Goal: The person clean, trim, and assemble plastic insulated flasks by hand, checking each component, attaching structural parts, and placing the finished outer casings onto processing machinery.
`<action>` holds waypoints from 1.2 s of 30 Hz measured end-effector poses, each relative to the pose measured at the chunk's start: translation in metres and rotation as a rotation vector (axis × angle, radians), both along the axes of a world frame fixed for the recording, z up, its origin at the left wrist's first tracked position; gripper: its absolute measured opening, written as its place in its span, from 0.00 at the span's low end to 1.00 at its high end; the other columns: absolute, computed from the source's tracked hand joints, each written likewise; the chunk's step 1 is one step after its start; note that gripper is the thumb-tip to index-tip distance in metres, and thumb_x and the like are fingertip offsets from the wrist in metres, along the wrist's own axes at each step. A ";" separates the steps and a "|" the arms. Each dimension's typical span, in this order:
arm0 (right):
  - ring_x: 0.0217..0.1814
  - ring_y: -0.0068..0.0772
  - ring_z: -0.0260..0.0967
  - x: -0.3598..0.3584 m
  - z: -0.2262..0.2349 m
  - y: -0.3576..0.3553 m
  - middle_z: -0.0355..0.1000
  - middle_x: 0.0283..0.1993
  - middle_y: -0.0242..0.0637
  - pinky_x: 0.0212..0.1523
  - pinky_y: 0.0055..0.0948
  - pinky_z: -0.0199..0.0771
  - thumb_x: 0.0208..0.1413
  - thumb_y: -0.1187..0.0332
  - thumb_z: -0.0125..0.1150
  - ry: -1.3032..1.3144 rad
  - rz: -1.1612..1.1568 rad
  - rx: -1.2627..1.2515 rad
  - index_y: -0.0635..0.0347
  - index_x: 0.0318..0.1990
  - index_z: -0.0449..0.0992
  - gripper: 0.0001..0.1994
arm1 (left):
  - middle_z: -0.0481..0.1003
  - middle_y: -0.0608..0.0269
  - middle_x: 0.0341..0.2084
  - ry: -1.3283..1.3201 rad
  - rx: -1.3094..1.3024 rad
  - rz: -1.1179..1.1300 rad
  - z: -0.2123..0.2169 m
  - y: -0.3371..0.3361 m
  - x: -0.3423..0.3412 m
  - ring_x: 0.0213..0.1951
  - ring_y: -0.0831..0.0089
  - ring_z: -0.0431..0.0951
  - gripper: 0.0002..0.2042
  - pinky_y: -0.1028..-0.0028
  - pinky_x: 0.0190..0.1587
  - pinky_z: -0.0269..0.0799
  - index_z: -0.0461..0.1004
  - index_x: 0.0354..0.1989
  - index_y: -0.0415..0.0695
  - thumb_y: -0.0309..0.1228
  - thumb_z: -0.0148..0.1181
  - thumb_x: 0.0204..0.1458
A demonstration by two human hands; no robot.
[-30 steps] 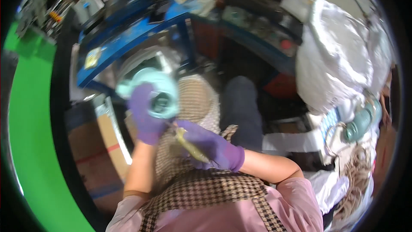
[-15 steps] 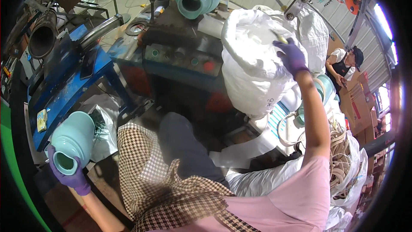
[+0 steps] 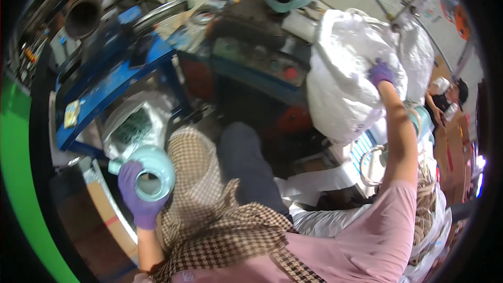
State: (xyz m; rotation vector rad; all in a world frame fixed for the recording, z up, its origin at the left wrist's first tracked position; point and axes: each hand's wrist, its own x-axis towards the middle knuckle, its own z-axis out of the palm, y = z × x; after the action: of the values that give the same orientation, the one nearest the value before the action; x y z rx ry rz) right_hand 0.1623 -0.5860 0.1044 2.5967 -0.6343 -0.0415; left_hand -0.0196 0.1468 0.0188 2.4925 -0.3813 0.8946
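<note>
Plainly, the left hand (image 3: 137,199) grips a pale teal, hollow-cored spool (image 3: 152,172).

The left hand (image 3: 137,195), in a purple glove, is low with fingers curled in a grip; the right hand (image 3: 381,73), also gloved, reaches up and out, arm extended

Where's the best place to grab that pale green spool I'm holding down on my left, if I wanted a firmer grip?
Probably by the hollow core. The pale green spool lies tilted with its open end facing up toward you, so fingers could hook into the hole from above. At present the left hand wraps its rounded outer wall from the near side, which looks smooth and likely slippery. The right hand is on the white sack.
</note>
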 end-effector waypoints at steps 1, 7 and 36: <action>0.70 0.55 0.60 -0.002 -0.009 -0.007 0.63 0.70 0.48 0.69 0.44 0.62 0.51 0.62 0.60 -0.124 -0.023 0.080 0.52 0.60 0.75 0.26 | 0.75 0.50 0.50 -0.002 -0.003 -0.038 0.010 -0.005 0.006 0.54 0.48 0.74 0.36 0.51 0.62 0.66 0.73 0.52 0.40 0.36 0.81 0.30; 0.53 0.44 0.74 -0.024 0.059 -0.174 0.79 0.35 0.46 0.76 0.44 0.48 0.58 0.68 0.48 0.124 0.171 -0.329 0.57 0.35 0.84 0.14 | 0.76 0.50 0.51 0.009 -0.159 -0.137 0.003 0.002 0.027 0.55 0.49 0.75 0.35 0.53 0.62 0.68 0.75 0.51 0.41 0.36 0.81 0.30; 0.30 0.27 0.60 -0.105 0.004 0.387 0.60 0.31 0.31 0.29 0.26 0.64 0.46 0.66 0.77 -0.169 1.062 1.145 0.66 0.31 0.80 0.13 | 0.78 0.56 0.52 0.080 -0.209 -0.233 0.021 0.004 0.036 0.57 0.53 0.75 0.35 0.55 0.62 0.67 0.76 0.53 0.45 0.38 0.81 0.31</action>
State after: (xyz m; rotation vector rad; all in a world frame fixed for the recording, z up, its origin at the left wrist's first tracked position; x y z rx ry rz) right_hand 0.0576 -0.1990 0.1080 3.6441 1.1292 0.2158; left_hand 0.0168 0.1505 0.0399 2.2300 -0.5114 0.7004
